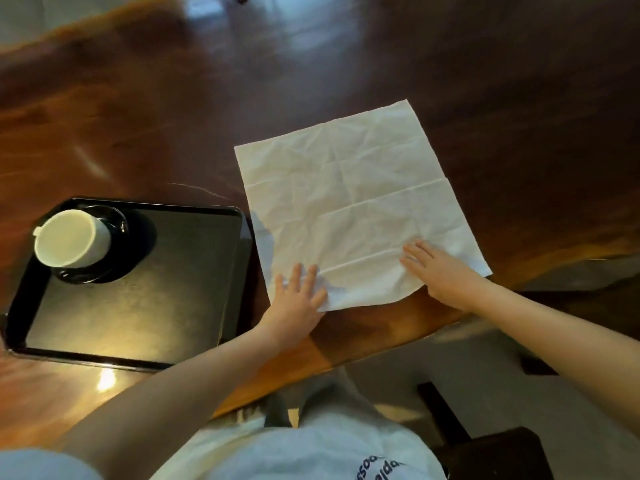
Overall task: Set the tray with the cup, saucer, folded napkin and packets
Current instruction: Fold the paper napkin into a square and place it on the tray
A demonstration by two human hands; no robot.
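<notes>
A white paper napkin (349,199) lies unfolded and creased on the dark wooden table, right of a black tray (145,306). My left hand (298,299) rests flat, fingers spread, on the napkin's near left corner. My right hand (440,271) presses flat on the near right part of the napkin. On the tray's far left corner a white cup (71,242) stands on a dark saucer (117,265). No packets are in view.
The glossy wooden table (173,116) stretches far ahead. Its near edge runs diagonally below my hands, with the floor and a dark chair (491,452) beneath on the right.
</notes>
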